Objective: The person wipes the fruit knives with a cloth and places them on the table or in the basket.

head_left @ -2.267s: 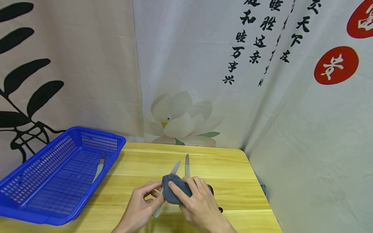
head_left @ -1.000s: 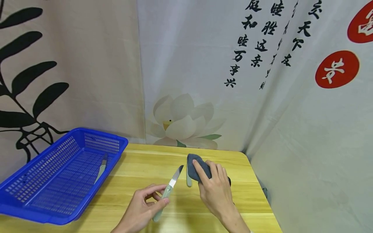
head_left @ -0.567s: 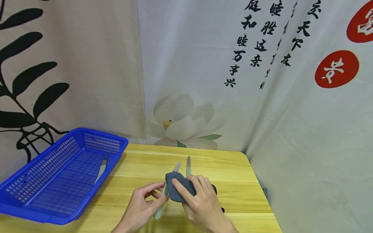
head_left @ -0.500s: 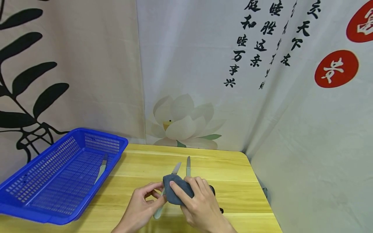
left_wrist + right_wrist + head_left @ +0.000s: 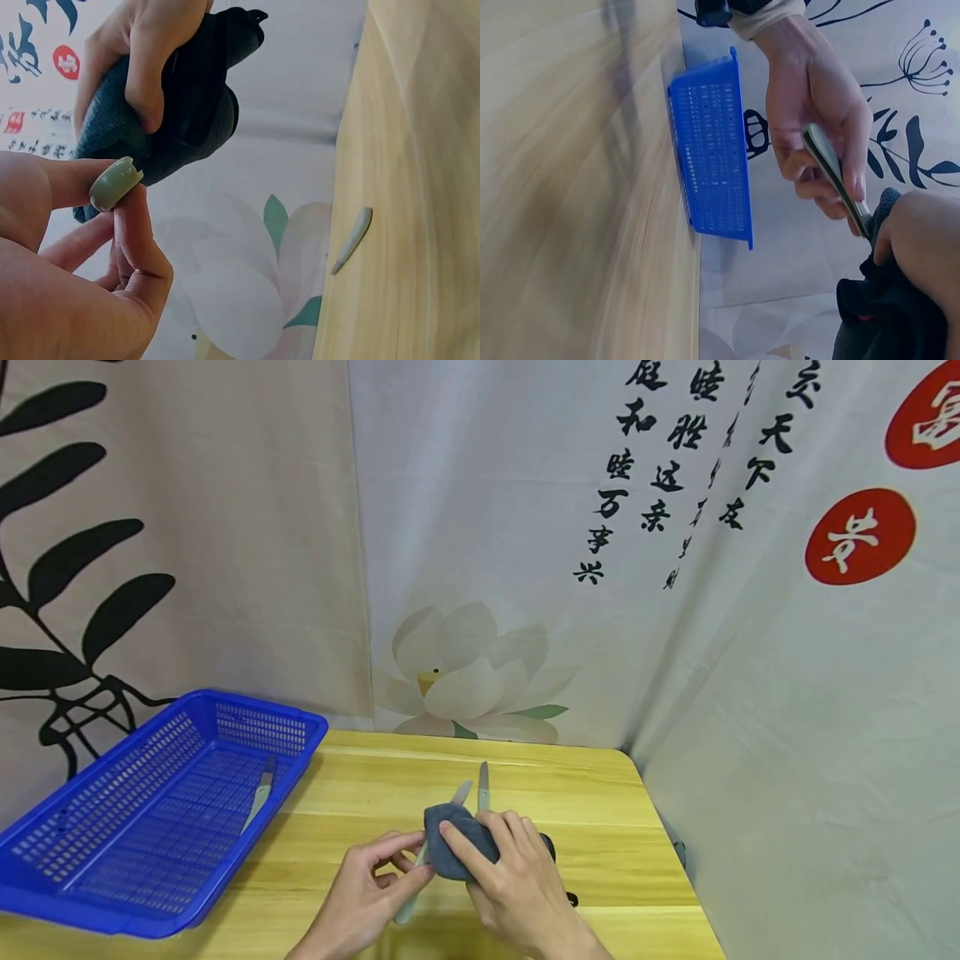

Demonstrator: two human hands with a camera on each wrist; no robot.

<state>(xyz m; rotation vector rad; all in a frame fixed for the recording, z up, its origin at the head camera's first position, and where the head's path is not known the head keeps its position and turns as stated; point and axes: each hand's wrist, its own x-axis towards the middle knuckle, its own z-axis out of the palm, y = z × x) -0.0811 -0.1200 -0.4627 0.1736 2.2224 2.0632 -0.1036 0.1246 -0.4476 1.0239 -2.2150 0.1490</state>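
In the head view my left hand (image 5: 369, 887) pinches a knife by its pale green handle (image 5: 406, 908) between thumb and fingers. The knife slants up, its blade tip (image 5: 462, 792) showing past a blue-grey cloth (image 5: 448, 839). That cloth is bunched in my right hand (image 5: 521, 885), wrapped over the part of the knife where blade meets handle. Black parts of the cloth hang below the hand in the left wrist view. Just beyond the right fingers a second green-handled knife (image 5: 483, 787) lies on the table, its lower end hidden behind the hand.
A blue plastic basket (image 5: 191, 906) stands at the left, with another green-handled knife (image 5: 260, 795) inside along its right wall. The yellow wooden table (image 5: 600, 802) ends at a rounded back right corner. Printed curtains (image 5: 480, 527) hang behind and at both sides.
One second ago the cloth was off the held knife, to the right over the lying knife; my right hand has brought it back left onto the blade and shifted slightly along it since.
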